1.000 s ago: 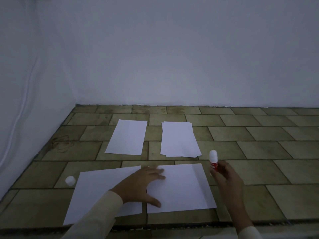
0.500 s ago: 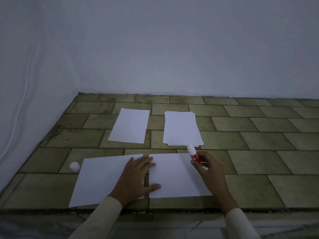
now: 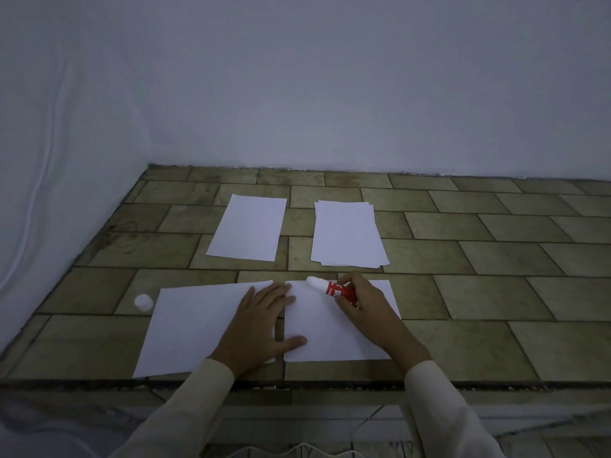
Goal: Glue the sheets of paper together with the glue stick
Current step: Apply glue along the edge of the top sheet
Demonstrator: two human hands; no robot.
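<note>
Two white sheets lie side by side near the front edge: a left sheet (image 3: 195, 328) and a right sheet (image 3: 330, 335). My left hand (image 3: 261, 325) lies flat across the gap between them, fingers spread, thumb on the right sheet. My right hand (image 3: 363, 305) grips a red glue stick (image 3: 334, 289), tilted low, its white tip pointing left at the right sheet's upper left corner. The stick's white cap (image 3: 143, 302) sits just left of the left sheet.
Farther back lie a single white sheet (image 3: 248, 228) and a small stack of sheets (image 3: 347, 234). The tiled counter (image 3: 496, 292) meets white walls at the back and left. Its front edge runs just below my wrists.
My right hand moved left and down, tipping the glue stick from upright to nearly flat with its tip over the right sheet. The left hand stayed pressed on the sheets.
</note>
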